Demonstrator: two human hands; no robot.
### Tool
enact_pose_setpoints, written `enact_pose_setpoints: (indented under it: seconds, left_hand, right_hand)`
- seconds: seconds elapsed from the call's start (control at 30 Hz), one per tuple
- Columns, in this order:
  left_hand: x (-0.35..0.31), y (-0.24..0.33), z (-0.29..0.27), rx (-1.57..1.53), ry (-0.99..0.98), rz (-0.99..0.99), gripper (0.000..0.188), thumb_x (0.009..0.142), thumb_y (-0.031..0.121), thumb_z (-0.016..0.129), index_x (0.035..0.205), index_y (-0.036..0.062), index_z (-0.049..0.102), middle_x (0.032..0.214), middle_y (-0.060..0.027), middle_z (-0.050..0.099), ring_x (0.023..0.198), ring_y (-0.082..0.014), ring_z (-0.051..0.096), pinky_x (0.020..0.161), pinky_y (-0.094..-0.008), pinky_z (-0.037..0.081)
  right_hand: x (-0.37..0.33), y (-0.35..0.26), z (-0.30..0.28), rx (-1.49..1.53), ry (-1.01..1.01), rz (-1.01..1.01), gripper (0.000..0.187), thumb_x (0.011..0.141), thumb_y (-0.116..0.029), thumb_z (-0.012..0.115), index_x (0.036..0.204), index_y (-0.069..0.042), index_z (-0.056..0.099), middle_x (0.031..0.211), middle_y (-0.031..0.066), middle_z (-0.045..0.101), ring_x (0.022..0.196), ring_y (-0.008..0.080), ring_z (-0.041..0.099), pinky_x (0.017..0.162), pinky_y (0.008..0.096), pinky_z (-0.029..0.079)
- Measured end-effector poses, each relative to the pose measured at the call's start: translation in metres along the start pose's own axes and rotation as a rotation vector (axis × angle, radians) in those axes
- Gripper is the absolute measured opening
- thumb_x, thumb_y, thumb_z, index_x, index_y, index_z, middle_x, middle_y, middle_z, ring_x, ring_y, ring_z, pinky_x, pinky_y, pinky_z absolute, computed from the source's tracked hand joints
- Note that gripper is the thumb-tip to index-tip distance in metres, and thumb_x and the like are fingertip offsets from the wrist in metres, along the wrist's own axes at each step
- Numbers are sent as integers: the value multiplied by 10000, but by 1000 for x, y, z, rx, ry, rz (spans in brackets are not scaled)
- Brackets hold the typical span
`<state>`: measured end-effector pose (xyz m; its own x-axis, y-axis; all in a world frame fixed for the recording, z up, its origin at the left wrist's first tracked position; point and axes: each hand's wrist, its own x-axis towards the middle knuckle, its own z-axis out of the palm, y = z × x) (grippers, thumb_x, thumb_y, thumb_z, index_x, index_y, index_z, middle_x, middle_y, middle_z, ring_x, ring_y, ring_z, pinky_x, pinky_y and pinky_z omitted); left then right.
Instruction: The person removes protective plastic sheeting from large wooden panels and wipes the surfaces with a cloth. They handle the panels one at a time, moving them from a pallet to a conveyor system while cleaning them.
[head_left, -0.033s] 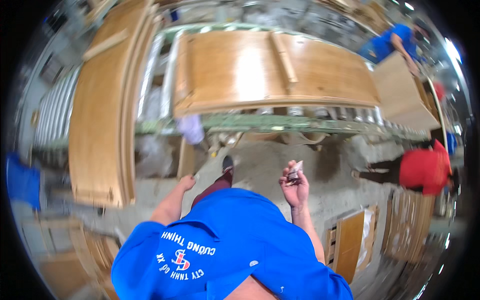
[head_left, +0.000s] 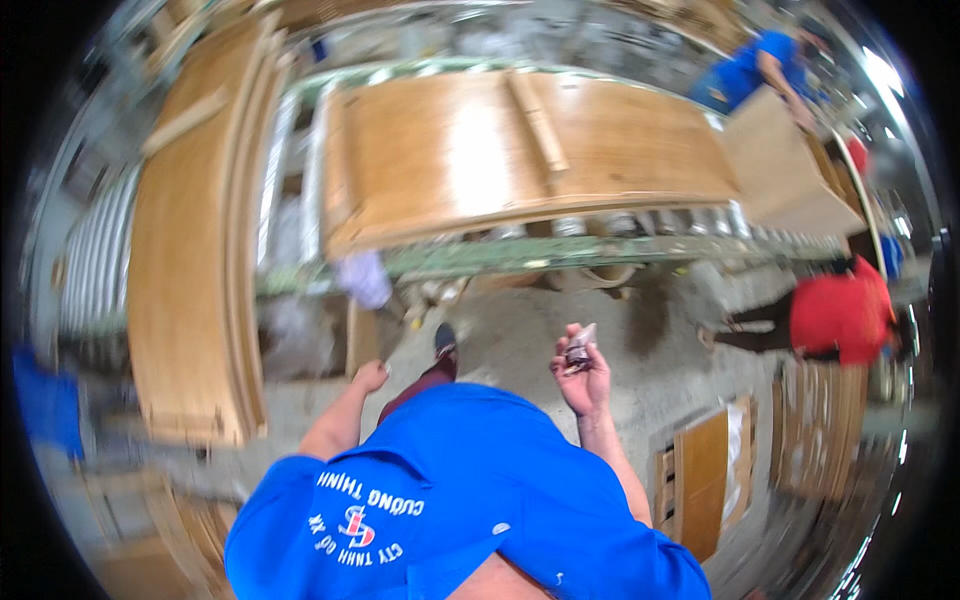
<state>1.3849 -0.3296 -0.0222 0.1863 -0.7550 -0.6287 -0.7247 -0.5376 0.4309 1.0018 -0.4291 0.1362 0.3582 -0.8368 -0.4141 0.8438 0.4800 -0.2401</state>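
Note:
My right hand is raised in front of me, its fingers closed around a small clear plastic packet with dark pieces inside. On the other side, my left hand hangs low with the fingers curled; a tiny pale spot shows at the fingertips, too small to name. Ahead of me, a brown wooden panel lies on a green-framed roller conveyor, with a loose wooden strip across it. Neither hand touches the panel.
Stacked long panels lie across the conveyor at left. A purple cloth hangs below the conveyor's edge. At right stand a person in red and, farther off, a person in blue at a board. More panels stand at lower right.
My view has turned slightly, so the conveyor and panels sit a little farther left in the picture. My right hand keeps hold of the packet, and my left hand stays curled.

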Motion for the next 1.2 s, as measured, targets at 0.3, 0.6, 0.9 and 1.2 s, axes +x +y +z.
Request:
enact_pose_setpoints:
  seconds: [0.3,0.6,0.9,1.2]
  left_hand:
    - [92,163,-32,35,-446,575,430,852,351,474,1090,5,566,974,-202,631,903,-283,616,778,-370,473]
    - [130,190,-25,396,-657,490,377,861,297,495,1099,12,564,878,-115,642,730,-195,619,614,-335,483]
    - [108,256,21,492,-649,531,366,859,284,503,1099,14,564,873,-109,642,719,-194,619,601,-328,480]
    - [40,322,117,664,-694,658,356,857,271,510,1099,16,565,868,-103,642,708,-194,620,588,-321,477]
  right_hand:
    - [37,-41,29,158,-89,-45,348,958,-401,355,1225,-219,484,1108,117,564,751,164,528,606,284,423]
    - [28,-48,34,187,-9,-160,438,934,-511,343,1074,-124,490,619,-29,341,494,77,283,437,224,258]
    - [-41,-101,-11,147,76,-290,593,891,-634,256,921,-93,497,498,-56,228,390,72,174,379,228,160]
    - [-184,-144,-101,208,-43,-478,666,867,-676,236,981,-81,513,505,-54,223,402,71,172,386,228,166]
